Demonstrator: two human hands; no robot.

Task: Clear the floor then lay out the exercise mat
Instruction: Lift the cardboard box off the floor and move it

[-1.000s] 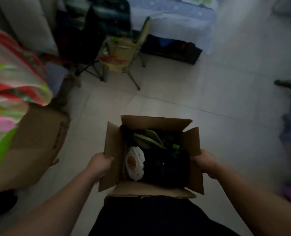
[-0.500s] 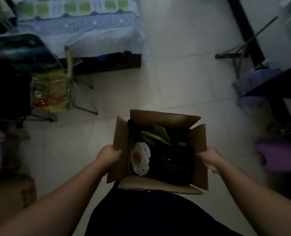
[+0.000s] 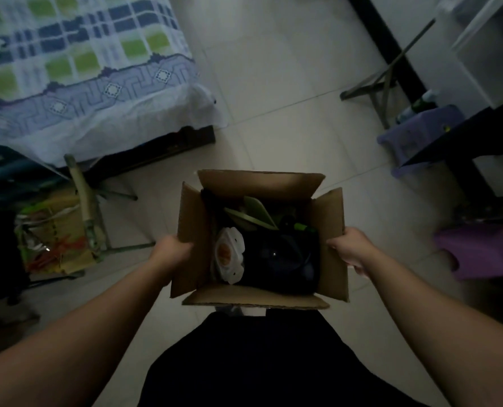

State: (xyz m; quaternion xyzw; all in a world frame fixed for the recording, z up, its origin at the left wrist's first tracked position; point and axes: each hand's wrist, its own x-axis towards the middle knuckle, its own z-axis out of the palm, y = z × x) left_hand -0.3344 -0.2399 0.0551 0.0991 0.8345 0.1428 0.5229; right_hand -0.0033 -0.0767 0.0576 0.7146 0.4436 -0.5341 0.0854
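Note:
I hold an open cardboard box (image 3: 191,230) in front of my body, lifted off the pale tiled floor (image 3: 288,98). My left hand (image 3: 171,251) grips its left flap and wall. My right hand (image 3: 351,249) grips its right wall. Inside lie a dark rounded object (image 3: 282,259), a white flower-shaped item with an orange centre (image 3: 228,255) and green flat pieces (image 3: 256,215). No exercise mat is in view.
A bed (image 3: 77,69) with a blue and green checked cover stands at the upper left. A folding chair (image 3: 88,212) with colourful bags (image 3: 56,242) is at the left. Purple stools (image 3: 479,251) (image 3: 415,136) and a dark table leg (image 3: 391,45) stand at the right.
The view has swung to the right with the box held in both hands: the striped cloth and big carton at the left are gone, the bed and purple stools have come in.

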